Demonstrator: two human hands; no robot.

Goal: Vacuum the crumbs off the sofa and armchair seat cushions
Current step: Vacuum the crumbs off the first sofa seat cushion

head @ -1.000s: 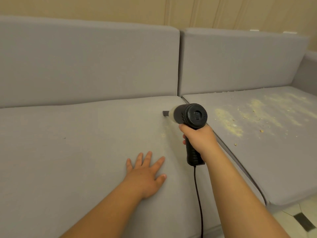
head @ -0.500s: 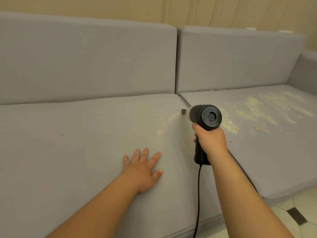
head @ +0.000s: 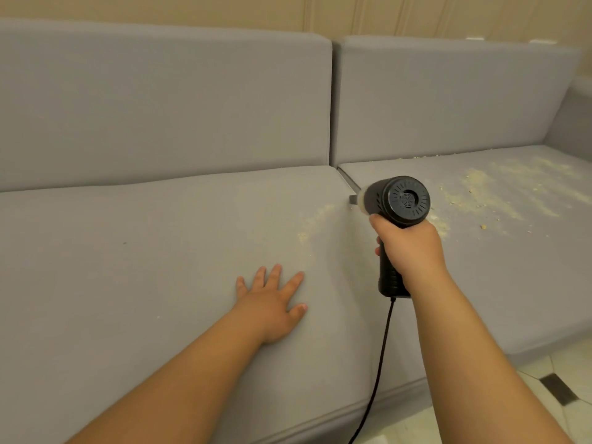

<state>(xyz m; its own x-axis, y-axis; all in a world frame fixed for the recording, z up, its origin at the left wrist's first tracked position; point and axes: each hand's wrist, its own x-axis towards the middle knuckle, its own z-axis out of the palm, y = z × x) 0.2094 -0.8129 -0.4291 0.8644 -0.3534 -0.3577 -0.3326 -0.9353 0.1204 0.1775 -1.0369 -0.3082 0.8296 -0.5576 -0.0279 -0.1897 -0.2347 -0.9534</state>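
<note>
While right hand [head: 411, 248] grips black corded handheld vacuum [head: 398, 203] at seam, left hand [head: 272, 299] flat, open on grey fabric seat cushion [head: 128, 267]; exhaust may scatter pale crumbs [head: 480, 193].

Two grey seat cushions [head: 160, 267] [head: 512, 267], two back cushions [head: 160, 100] [head: 448, 97], one black handheld vacuum [head: 397, 206] with one cord [head: 381, 363], two hands [head: 272, 302] [head: 411, 248], and scattered crumbs [head: 480, 190] too many to count.
</note>
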